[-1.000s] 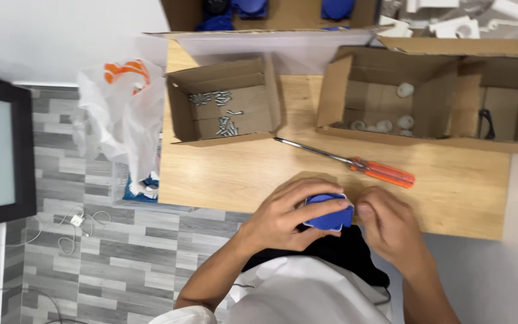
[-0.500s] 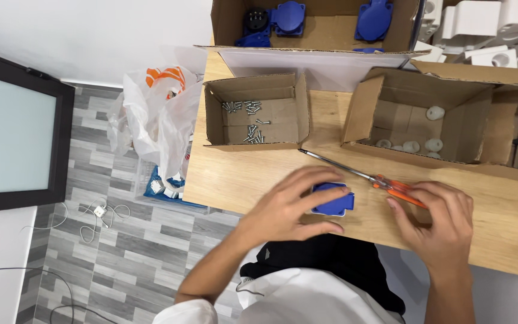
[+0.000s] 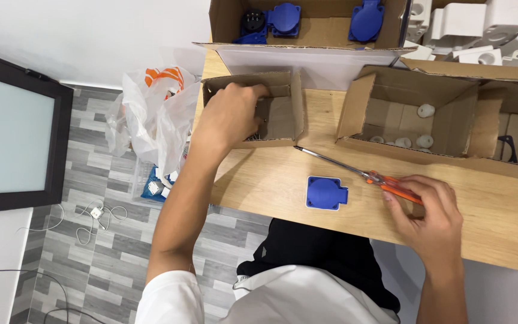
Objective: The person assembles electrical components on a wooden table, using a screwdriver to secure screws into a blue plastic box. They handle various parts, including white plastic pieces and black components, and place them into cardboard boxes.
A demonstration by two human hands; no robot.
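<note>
The left hand (image 3: 230,115) is reaching into the small open cardboard box (image 3: 280,114) at the back of the wooden bench (image 3: 271,180), its fingers curled down inside so that whether they are pinching anything cannot be told. The right hand (image 3: 430,219) is lying over the orange handle of the screwdriver (image 3: 361,174), fingers closing loosely on it, while the metal shaft is pointing toward the small box. The blue socket cover (image 3: 326,192) is sitting flat on the bench between the two hands, just beside the screwdriver and touched by neither hand.
</note>
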